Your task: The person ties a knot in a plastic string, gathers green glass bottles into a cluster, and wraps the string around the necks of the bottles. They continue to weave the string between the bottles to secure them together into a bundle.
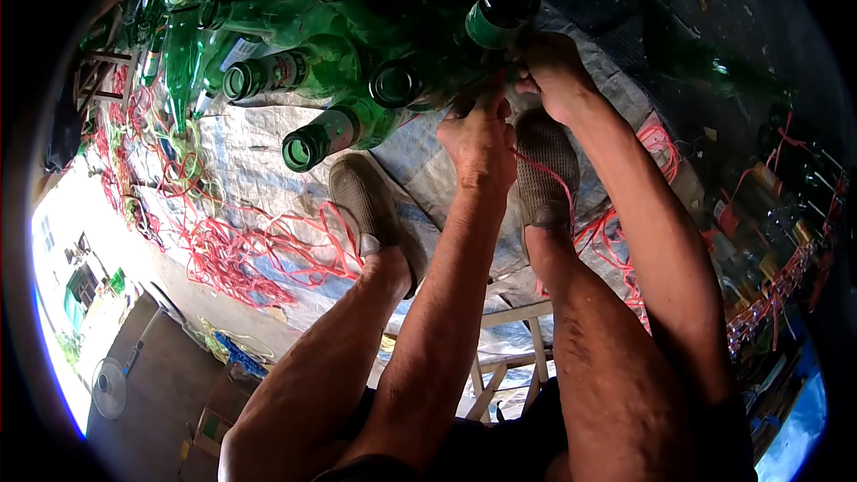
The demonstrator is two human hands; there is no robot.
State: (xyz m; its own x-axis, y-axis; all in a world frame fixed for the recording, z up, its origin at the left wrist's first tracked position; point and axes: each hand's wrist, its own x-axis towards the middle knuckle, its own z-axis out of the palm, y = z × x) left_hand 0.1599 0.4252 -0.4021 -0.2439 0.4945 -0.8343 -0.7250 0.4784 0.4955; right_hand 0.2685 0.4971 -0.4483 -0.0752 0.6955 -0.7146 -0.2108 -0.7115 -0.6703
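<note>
My left hand (478,136) is closed just below a cluster of green glass bottles. A strand of pink plastic string (546,168) comes out at its side and hangs over my right shoe. My right hand (553,71) is closed too, its fingers curled beside the neck of an upright green bottle (486,31); what they pinch is hidden. Close to my left hand stands another dark green bottle (397,85), mouth up. Further left, a green bottle (344,129) leans outward with its mouth toward me, and a labelled one (286,71) lies above it.
Tangled pink string (228,259) lies on the pale woven sheet (268,138) around my shoes (364,196). More green bottles (183,62) are heaped at upper left. Clear bottles (759,250) stand at right. A wooden stool (518,314) is beneath me, and a fan (110,388) stands at lower left.
</note>
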